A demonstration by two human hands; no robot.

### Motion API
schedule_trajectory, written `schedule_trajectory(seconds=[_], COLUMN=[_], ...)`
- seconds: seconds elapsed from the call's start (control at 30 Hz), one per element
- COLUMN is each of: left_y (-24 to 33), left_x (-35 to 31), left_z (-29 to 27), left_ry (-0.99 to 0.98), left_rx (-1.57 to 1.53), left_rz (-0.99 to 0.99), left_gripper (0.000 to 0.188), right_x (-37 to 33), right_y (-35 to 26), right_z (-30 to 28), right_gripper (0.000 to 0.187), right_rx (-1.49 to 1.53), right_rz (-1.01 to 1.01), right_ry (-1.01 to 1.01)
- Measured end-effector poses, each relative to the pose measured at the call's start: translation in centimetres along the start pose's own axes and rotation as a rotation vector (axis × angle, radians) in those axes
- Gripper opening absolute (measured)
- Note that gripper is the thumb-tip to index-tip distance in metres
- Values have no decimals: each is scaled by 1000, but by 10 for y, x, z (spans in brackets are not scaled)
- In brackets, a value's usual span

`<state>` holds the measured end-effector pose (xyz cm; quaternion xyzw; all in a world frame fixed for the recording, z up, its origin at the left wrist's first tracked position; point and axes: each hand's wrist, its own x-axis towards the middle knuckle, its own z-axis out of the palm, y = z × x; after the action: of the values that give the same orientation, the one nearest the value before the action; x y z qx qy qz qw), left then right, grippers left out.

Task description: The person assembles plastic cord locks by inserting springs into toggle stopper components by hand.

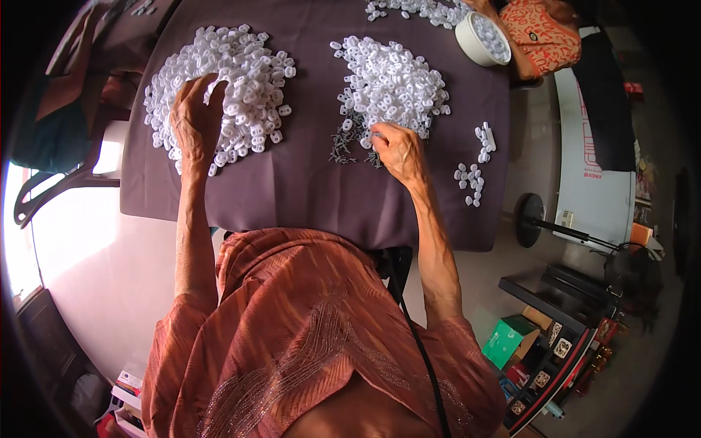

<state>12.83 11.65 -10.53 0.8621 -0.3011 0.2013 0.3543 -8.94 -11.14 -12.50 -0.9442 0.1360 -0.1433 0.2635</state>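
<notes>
Small white plastic pieces with holes lie heaped in a wide left pile (252,91) and a right pile (394,80) on a dark cloth-covered table. My left hand (194,120) is over the left pile, fingers curled toward the thumb; white shows at the fingertips, but whether a piece is gripped is unclear. At the near edge of the right pile, my right hand (398,152) is closed in a pinch. What it pinches is too small to make out. Thin grey nail-like pins (343,144) lie scattered beside it, partly under the white pieces.
Loose white pieces (469,179) lie near the table's right edge. At the far right, another person's arm (520,62) is beside a white tub (482,40) of pieces. More pieces (431,11) lie at the far edge. A dark chair (66,186) stands left; a black cable (416,328) hangs before me.
</notes>
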Motion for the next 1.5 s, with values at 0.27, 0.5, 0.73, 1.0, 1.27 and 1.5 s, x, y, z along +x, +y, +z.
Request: schedule_trajectory(seconds=[0.27, 0.5, 0.73, 1.0, 1.27, 1.5], left_y=[81, 98, 97, 124, 137, 147], left_x=[-39, -53, -57, -44, -28, -22], left_z=[56, 86, 96, 68, 53, 44], left_ry=[-373, -526, -519, -786, -882, -823], left_rx=[-340, -303, -291, -784, -1495, -1422], left_rz=[217, 239, 209, -150, -714, -547], left_gripper=[18, 22, 15, 15, 22, 16], right_x=[-10, -10, -13, -3, 6, 10], right_y=[-9, -3, 7, -12, -36, -50], right_z=[1, 14, 4, -31, -58, -59], right_gripper=[16, 11, 6, 11, 18, 13], right_rx=[-96, -114, 282, 866, 908, 520], right_rz=[16, 8, 156, 431, 295, 189], right_ry=[-7, -1, 79, 10, 162, 185])
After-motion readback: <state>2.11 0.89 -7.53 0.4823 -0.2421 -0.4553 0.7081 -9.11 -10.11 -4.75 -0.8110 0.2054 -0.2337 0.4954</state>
